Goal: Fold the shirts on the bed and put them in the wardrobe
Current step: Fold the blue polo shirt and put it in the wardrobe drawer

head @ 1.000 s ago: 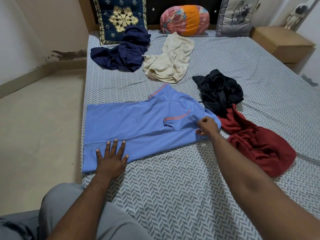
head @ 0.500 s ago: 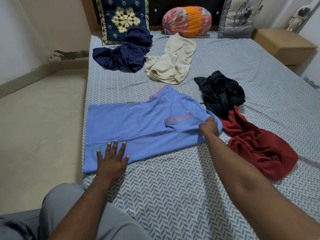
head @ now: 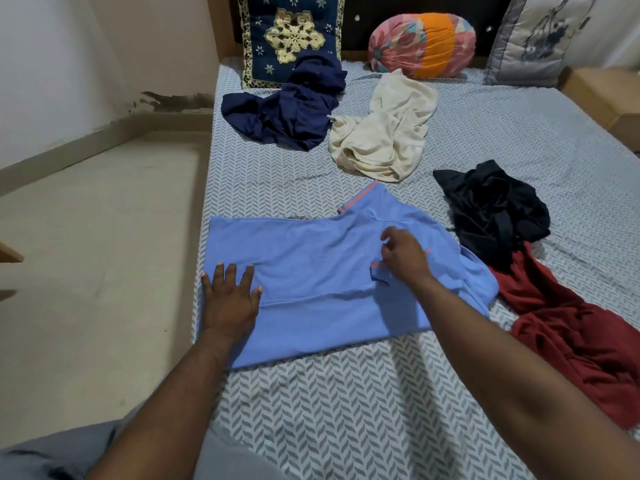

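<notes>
- The blue shirt [head: 318, 282] lies flat on the bed [head: 346, 410] at the centre of our view, by the mattress's left edge. Its near long side is folded in over the body.
- Our left hand [head: 230, 299] presses on the shirt's 8 o'clock end, fingers [head: 221, 277] straight and spread, pinning the cloth.
- Our right hand [head: 403, 258] is over the orange-trimmed sleeve at the shirt's 3 o'clock. Its fingers are loosely curled, and we cannot tell whether they pinch cloth.
- We judge the shirt to be light, thin and limp. It will probably slide on the sheet, and no fold will hold unless pressed.
- The best hold looks to be at the edges: pinch both layers at the sleeve end and carry it low.
- From the blue shirt, the navy shirt [head: 287, 112] lies crumpled at 11 o'clock, the cream shirt [head: 384, 133] at 12, the black shirt [head: 495, 209] at 2 and the red shirt [head: 581, 337] at 4.
</notes>
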